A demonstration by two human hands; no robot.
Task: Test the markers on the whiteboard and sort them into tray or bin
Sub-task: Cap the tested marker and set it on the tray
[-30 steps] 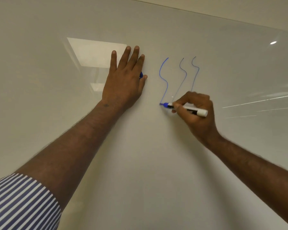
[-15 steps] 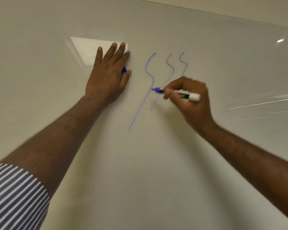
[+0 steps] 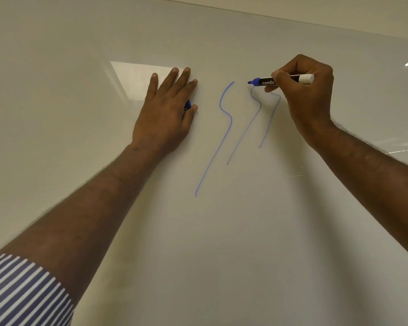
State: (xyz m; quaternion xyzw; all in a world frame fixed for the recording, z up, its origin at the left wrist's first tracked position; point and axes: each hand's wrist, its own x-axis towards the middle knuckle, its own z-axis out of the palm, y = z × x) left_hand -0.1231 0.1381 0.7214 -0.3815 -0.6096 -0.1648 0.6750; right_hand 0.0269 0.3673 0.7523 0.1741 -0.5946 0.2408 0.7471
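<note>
Marker [image 3: 280, 80] gripped by right hand [image 3: 309, 95], tip at whiteboard [image 3: 198, 243].

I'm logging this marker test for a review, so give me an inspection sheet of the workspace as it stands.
Surface: whiteboard, glossy, with ceiling light reflections.
Job's things: blue marker, uncapped, tip at the top of the middle line; three wavy blue lines, the left one darkest; blue cap under the left palm.
Clutter: nothing seen.
Grippers: right hand grips the marker; left hand rests flat on the board, fingers straight.
Cables: nothing seen.
Surroundings: wall strip above the board; striped sleeve on the left arm.
</note>
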